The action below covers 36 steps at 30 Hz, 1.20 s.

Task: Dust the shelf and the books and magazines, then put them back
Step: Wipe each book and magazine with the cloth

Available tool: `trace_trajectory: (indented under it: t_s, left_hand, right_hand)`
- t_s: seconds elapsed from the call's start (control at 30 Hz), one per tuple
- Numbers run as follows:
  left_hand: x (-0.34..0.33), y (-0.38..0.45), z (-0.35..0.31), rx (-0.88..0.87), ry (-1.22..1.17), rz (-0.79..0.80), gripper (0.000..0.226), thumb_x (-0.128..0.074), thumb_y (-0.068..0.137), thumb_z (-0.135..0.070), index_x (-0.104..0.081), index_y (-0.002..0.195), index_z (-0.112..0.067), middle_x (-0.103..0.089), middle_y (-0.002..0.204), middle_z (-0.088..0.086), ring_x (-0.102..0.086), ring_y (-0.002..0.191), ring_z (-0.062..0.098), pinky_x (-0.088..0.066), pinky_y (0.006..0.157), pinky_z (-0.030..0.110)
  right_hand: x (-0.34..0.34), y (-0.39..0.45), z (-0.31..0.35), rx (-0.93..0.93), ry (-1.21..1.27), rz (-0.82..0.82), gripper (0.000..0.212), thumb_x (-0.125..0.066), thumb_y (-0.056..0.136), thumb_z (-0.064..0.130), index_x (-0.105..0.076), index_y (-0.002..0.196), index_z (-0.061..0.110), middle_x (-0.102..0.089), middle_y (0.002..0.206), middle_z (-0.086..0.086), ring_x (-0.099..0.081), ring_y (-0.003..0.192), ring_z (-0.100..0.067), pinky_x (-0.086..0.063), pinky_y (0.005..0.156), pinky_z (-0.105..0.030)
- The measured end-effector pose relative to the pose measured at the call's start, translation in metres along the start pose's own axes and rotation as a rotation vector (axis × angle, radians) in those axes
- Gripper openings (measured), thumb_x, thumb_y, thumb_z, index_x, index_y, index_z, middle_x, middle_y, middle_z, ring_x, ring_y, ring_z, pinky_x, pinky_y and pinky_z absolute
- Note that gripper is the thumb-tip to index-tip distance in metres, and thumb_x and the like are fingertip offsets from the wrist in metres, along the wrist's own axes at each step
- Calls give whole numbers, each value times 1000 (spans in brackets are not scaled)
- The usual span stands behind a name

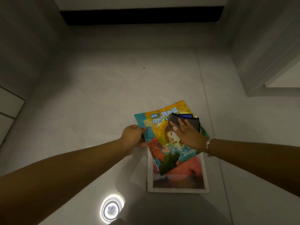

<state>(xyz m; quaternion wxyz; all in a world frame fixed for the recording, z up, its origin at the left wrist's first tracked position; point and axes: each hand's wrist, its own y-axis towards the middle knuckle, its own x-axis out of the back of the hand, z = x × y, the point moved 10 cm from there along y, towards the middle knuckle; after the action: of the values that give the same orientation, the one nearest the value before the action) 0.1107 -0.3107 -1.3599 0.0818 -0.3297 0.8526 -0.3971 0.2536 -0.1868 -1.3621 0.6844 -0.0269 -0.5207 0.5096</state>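
A colourful picture book [164, 143] with a yellow and teal cover is held above the pale floor. My left hand [134, 137] grips its left edge, thumb on the cover. My right hand [188, 135] lies flat with straight fingers on a dark grey cloth [191, 120] with a blue side, pressing it against the upper right of the cover. Under the book, a second book [181, 177] with a white border and a reddish picture lies flat on the floor.
The glossy tiled floor [97, 95] reflects a round ceiling light [111, 209]. A dark gap under a white unit [141, 15] runs along the far wall. A door frame [267, 70] stands at the right and white panels [9, 103] at the left.
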Motion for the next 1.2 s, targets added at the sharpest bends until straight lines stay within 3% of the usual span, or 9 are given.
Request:
trace_trajectory:
  t_s: [0.13, 0.3, 0.43, 0.57, 0.67, 0.73, 0.83, 0.97, 1.2]
  left_hand:
    - [-24, -21, -27, -81, -63, 146, 27, -48, 98, -32, -58, 101, -7, -67, 86, 10, -66, 67, 17, -54, 50, 25]
    - [-36, -39, -46, -131, -157, 224, 35, -37, 102, -36, -63, 103, -12, -65, 91, 6, -65, 79, 17, -56, 61, 25]
    - [-42, -47, -62, -161, -188, 294, 32, -40, 101, -34, -65, 105, -14, -65, 94, 2, -64, 83, 15, -57, 71, 26]
    - [-51, -54, -71, -204, -151, 357, 30, -40, 101, -29, -64, 111, -16, -65, 103, 0, -63, 97, 13, -54, 79, 27]
    - [-39, -47, -74, -243, -153, 226, 20, -42, 101, -23, -59, 110, -17, -63, 105, 0, -57, 109, 16, -50, 93, 36]
    - [-27, -37, -65, -192, -171, 136, 27, -45, 100, -29, -49, 124, -18, -53, 127, 3, -47, 125, 22, -46, 101, 42]
    - [-21, -27, -48, -76, -221, 166, 52, -44, 97, -44, -34, 143, -20, -38, 144, 6, -38, 133, 26, -41, 102, 48]
    - [-17, -17, -25, 46, -229, 271, 53, -46, 90, -55, -47, 134, -25, -57, 131, 5, -58, 113, 24, -49, 82, 43]
    - [10, 0, 0, 9, -147, 87, 36, -60, 91, -5, -54, 125, -10, -60, 128, 12, -60, 98, 24, -46, 84, 41]
  right_hand:
    - [14, -13, 44, 33, 431, -23, 51, -23, 102, 42, -47, 138, 14, -50, 136, -13, -43, 129, -27, -31, 108, -34]
    - [53, -23, 68, 94, 528, -164, 42, -44, 95, 48, -66, 113, 18, -68, 108, -3, -62, 103, -19, -47, 95, -35]
    - [83, -31, 75, 212, 505, -241, 26, -63, 88, 31, -70, 107, 14, -72, 96, -4, -68, 89, -17, -54, 84, -36]
    - [106, -39, 65, 161, 481, -313, 13, -60, 88, 13, -69, 93, 5, -70, 82, -9, -66, 71, -19, -53, 68, -31]
    - [118, -51, 58, 130, 703, -281, 14, -56, 90, 8, -64, 80, 3, -58, 52, -4, -52, 43, -15, -45, 45, -24]
    - [128, -58, 56, 127, 863, -258, 16, -54, 91, 7, -63, 79, 2, -51, 44, -3, -45, 35, -12, -38, 38, -18]
    - [142, -63, 47, 94, 1035, -231, 24, -52, 93, 8, -56, 70, 2, -47, 39, -3, -41, 29, -9, -33, 33, -15]
    - [137, -55, 18, -15, 1213, -195, 15, -53, 92, 12, -58, 81, 3, -49, 57, -8, -45, 35, -7, -38, 35, -14]
    - [113, -48, -30, -77, 1129, -246, 17, -48, 96, 8, -60, 102, -1, -58, 70, -19, -54, 50, -22, -50, 44, -27]
